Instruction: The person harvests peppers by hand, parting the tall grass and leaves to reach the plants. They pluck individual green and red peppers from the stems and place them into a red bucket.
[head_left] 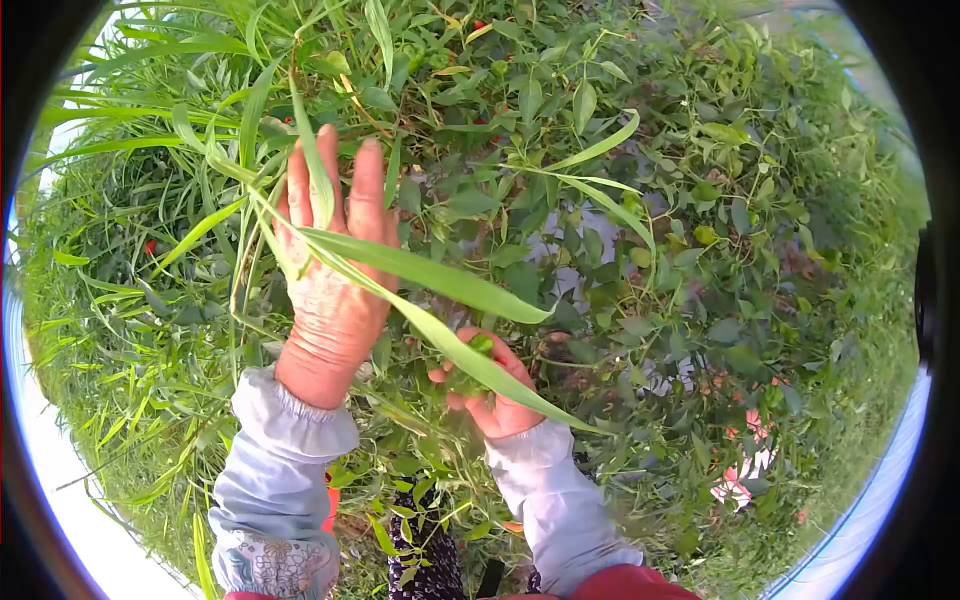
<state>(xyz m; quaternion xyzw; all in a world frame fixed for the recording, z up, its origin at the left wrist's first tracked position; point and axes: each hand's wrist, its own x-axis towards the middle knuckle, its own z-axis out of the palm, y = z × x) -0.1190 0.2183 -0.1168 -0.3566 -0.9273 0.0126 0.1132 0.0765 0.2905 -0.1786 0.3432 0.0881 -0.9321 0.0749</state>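
Note:
My left hand (340,240) reaches up among the plants, palm down, with its fingers stretched and somewhat apart. Long green grass blades (430,272) cross over its back and run down to the right. Lower and to the right, my right hand (490,385) is curled, its fingers bent towards the thumb around something green (480,345) that is too small and covered to name. One grass blade passes in front of this hand. Leafy plants (530,100) with small red fruits stand ahead of both hands.
Tall grass (190,130) grows thickly at the left. Pale sheeting (580,240) shows between the leaves. A patterned dark trouser leg (425,550) and a red object (332,503) are at the bottom. More red and white bits (740,475) lie at the lower right.

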